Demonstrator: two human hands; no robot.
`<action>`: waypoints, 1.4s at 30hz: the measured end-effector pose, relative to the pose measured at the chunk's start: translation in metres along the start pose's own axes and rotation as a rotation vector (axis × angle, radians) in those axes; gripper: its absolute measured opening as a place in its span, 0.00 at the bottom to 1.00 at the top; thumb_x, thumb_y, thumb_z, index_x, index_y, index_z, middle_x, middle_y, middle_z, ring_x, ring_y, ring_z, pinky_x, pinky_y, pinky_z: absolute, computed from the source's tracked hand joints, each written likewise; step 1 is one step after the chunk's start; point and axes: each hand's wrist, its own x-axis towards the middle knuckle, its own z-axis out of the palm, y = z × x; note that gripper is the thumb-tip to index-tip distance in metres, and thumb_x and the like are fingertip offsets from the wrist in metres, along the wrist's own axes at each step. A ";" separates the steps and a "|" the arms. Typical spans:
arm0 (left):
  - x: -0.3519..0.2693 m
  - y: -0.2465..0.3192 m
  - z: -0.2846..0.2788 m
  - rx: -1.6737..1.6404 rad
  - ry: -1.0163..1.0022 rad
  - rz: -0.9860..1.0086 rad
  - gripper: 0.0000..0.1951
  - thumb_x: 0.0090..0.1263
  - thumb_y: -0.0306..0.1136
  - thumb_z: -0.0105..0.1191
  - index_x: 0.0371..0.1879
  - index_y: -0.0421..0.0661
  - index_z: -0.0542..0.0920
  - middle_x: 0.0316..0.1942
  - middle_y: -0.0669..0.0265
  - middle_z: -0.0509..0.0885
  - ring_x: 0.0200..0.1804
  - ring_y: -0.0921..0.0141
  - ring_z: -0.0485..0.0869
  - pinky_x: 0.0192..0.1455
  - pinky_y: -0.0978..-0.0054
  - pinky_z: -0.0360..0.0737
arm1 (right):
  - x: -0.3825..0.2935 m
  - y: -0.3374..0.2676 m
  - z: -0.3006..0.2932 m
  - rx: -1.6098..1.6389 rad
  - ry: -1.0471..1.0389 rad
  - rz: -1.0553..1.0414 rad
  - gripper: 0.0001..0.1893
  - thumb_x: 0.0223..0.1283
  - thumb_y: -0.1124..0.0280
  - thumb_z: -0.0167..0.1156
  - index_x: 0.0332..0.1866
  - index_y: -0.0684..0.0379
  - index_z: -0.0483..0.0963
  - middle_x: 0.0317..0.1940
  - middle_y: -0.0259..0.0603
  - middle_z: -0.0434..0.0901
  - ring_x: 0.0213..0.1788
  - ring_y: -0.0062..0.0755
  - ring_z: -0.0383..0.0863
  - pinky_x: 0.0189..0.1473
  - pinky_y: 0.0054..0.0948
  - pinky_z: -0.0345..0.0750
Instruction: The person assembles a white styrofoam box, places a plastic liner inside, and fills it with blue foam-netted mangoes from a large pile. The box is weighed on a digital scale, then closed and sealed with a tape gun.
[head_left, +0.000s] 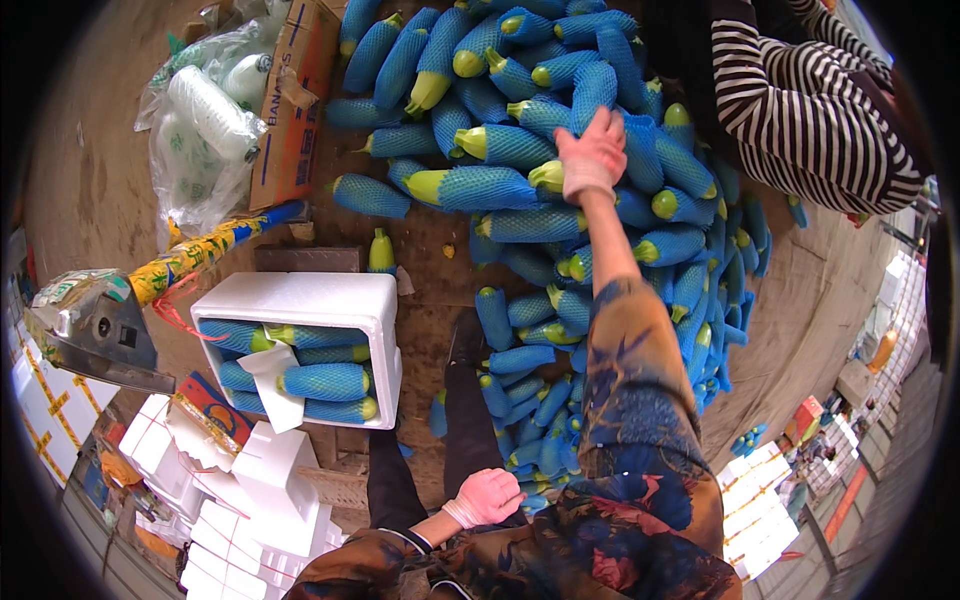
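My right hand (592, 159), in a thin pale glove, reaches onto a large heap of zucchini in blue foam netting. Its fingers and thumb curve around the lower end of one netted zucchini (595, 84) on top of the heap. Pale green stem ends stick out of many nets, as on the zucchini (469, 187) beside that hand. Near my lap rests my left hand (487, 499), also gloved, its fingers curled with nothing visible in them. A white foam box (296, 296) at the left contains several netted zucchini (326, 381) and a white paper piece (274, 382).
Behind the foam box are a taped pole (202, 247) with a grey metal head (105, 322), a cardboard box (289, 105) and plastic bag rolls (214, 112). White foam boxes (274, 465) pile up at lower left. A person in a striped top (802, 112) is at upper right.
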 end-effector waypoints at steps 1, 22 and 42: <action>0.000 -0.001 0.000 0.005 0.008 0.002 0.09 0.63 0.37 0.59 0.24 0.49 0.77 0.28 0.67 0.79 0.34 0.64 0.80 0.37 0.69 0.77 | 0.019 -0.001 0.007 0.015 -0.130 0.107 0.39 0.47 0.49 0.71 0.61 0.56 0.62 0.67 0.48 0.64 0.69 0.48 0.66 0.59 0.44 0.76; 0.009 -0.005 -0.014 -0.120 0.190 -0.013 0.10 0.57 0.33 0.64 0.21 0.47 0.76 0.25 0.64 0.79 0.29 0.60 0.80 0.32 0.64 0.78 | -0.142 0.118 -0.088 -0.183 -0.835 -0.043 0.31 0.45 0.68 0.63 0.62 0.53 0.73 0.62 0.43 0.76 0.61 0.48 0.77 0.61 0.40 0.75; 0.012 -0.002 -0.018 -0.079 0.223 -0.029 0.09 0.57 0.35 0.65 0.21 0.50 0.78 0.26 0.68 0.80 0.31 0.65 0.81 0.33 0.69 0.77 | -0.018 -0.031 -0.009 0.110 -0.459 -0.347 0.23 0.55 0.63 0.58 0.58 0.54 0.76 0.59 0.46 0.78 0.61 0.47 0.76 0.64 0.39 0.73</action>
